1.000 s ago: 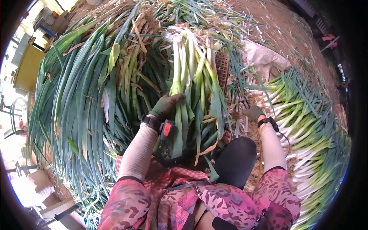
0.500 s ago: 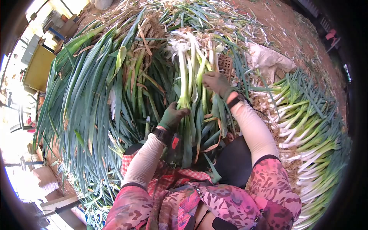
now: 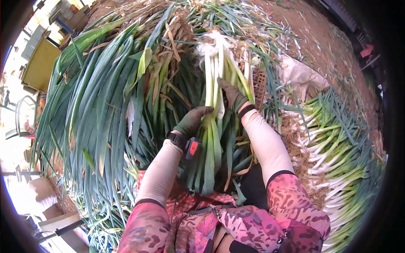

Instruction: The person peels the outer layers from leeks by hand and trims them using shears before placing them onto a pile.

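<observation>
In the head view, several leeks (image 3: 214,76) stand upright in front of me, white stalks and roots at the top, green leaves hanging toward my lap. My left hand (image 3: 193,120), in a dark green glove, is closed round them where white turns to green. My right hand (image 3: 233,96), gloved too, grips the stalks a little higher on their right side; its other fingers are partly hidden. A black device with a red part (image 3: 193,148) sits beside my left wrist. More white stalks lean to the right, behind my right hand.
A big heap of untrimmed leeks (image 3: 97,92) fills the left side. Leeks with clean white ends (image 3: 337,147) lie in a long row on the right. A brown plastic crate (image 3: 259,86) and a pale sack (image 3: 301,74) are beyond my right hand.
My right hand has moved slightly down and in toward the held stalks. The stalks look more gathered together and have shifted a little right in view. The left hand keeps its hold.
</observation>
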Motion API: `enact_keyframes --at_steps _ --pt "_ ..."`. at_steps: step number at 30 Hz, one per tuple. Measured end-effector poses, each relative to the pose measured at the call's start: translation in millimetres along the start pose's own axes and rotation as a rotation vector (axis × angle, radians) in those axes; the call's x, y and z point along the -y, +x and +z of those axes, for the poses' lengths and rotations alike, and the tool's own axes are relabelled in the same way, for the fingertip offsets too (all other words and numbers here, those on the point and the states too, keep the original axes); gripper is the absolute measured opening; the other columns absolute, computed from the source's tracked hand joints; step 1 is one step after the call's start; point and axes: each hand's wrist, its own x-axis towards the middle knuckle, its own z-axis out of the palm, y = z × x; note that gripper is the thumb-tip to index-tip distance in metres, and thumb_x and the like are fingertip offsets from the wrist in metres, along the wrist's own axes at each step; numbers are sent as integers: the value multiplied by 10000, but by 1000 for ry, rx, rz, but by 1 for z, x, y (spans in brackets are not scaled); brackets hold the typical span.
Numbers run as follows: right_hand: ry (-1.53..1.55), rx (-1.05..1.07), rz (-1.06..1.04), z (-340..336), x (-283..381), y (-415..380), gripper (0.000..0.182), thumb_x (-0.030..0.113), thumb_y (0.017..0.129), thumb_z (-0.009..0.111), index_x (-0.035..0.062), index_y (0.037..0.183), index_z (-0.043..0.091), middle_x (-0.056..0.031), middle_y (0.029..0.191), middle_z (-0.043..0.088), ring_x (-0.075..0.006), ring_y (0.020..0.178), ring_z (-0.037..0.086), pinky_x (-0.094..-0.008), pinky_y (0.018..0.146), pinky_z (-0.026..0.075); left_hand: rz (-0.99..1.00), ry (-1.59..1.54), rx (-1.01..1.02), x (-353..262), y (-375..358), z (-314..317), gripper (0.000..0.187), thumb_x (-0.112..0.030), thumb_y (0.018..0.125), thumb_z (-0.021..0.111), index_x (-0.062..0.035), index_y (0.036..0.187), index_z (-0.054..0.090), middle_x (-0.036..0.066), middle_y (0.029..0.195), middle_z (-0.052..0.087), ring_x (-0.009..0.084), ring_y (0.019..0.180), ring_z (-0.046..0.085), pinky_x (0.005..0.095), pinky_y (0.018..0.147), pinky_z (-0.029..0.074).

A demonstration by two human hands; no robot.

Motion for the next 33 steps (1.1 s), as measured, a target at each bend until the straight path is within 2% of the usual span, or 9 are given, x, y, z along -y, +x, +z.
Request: enact_keyframes --at_steps 3,10,14,15,18,21,26,31,33 --pt "41 217 -180 17 19 -19 511 417 933 604 35 1274 613 -76 1206 633 -138 1079 575 -288 971 437 46 -119 -47 -34 -18 15 385 -315 951 597 -51 1231 608 52 1042 664 137 874 635 280 783 517" --pt "-524 272 -544 1 40 -67 343 290 965 577 18 1154 666 -45 1000 684 -113 859 633 -249 793 495 71 -156 51 -45 -6 1 374 -252 889 650 -36 1191 608 62 968 666 157 821 636 297 746 519" --pt "-671 -99 -717 -12 58 -115 262 237 1024 479 68 1090 669 7 688 575 -101 614 575 -214 537 455 101 -36 -18 -60 -8 -4 377 -212 864 659 -28 1189 608 63 952 663 160 804 627 280 731 507" --pt "-138 -167 -331 -9 60 -124 290 276 1024 480 65 1120 654 -6 708 601 -94 612 572 -222 549 464 111 -31 -34 -60 -9 -4 380 -207 861 659 -27 1192 608 62 952 663 159 804 624 276 730 503" --pt "-369 -131 -409 6 59 -130 298 297 1009 509 60 1113 656 -21 770 630 -88 653 582 -222 569 467 195 -48 48 -62 -12 16 409 -204 857 668 -26 1219 600 60 972 658 142 821 610 265 736 495" --pt "-340 6 -653 10 32 -99 265 202 939 621 2 1111 648 -54 982 666 -127 875 629 -247 750 502 220 3 122 -52 -12 33 508 -159 836 675 -25 1309 547 29 1092 631 113 894 575 233 812 463" --pt "-135 -57 -344 -9 25 -98 293 206 853 725 -28 1026 694 -23 909 681 -100 788 615 -249 709 483 204 -4 105 -52 -24 39 566 -133 809 657 -24 1348 522 20 1145 621 119 999 557 244 908 426" --pt "-105 17 -332 -9 30 -116 268 176 865 714 9 1070 672 -18 923 673 -91 780 624 -236 677 487 316 111 116 -51 -34 54 563 -149 805 667 -14 1335 534 35 1195 612 144 1031 559 261 955 409" --pt "-419 125 -664 -20 23 -116 264 182 863 714 -13 1039 687 -42 950 672 -106 808 616 -241 710 480 208 127 85 -46 -37 54 541 -164 811 678 -11 1314 551 46 1188 616 145 1030 560 263 956 409"
